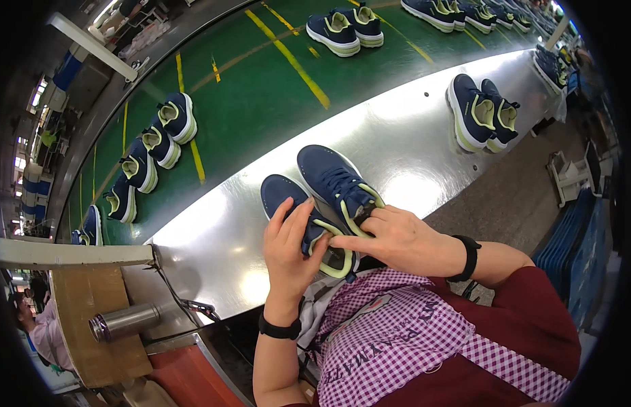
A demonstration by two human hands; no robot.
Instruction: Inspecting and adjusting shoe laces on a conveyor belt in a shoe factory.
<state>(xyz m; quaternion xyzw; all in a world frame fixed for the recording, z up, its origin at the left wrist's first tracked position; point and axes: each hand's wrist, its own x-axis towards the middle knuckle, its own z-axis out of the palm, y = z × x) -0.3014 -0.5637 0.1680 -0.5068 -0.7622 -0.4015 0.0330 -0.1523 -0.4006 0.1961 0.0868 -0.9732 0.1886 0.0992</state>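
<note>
A pair of navy sneakers with lime-green lining lies in front of me on the shiny metal ledge, toes pointing away. My left hand (290, 245) grips the left sneaker (281, 193) by its lace area, thumb near the collar. My right hand (400, 241) reaches across with its index finger stretched to the left sneaker's opening. Its other fingers are curled at the collar of the right sneaker (325, 169). What the curled fingertips pinch is partly hidden. Both wrists wear black bands.
Beyond the metal ledge (227, 203) runs a green conveyor belt (240, 102) with yellow lines, carrying several matching sneakers (142, 163). Another pair (471, 112) stands on the ledge to the right. At left, a steel flask (125, 321) lies on brown cardboard (91, 359), near a white post (71, 253).
</note>
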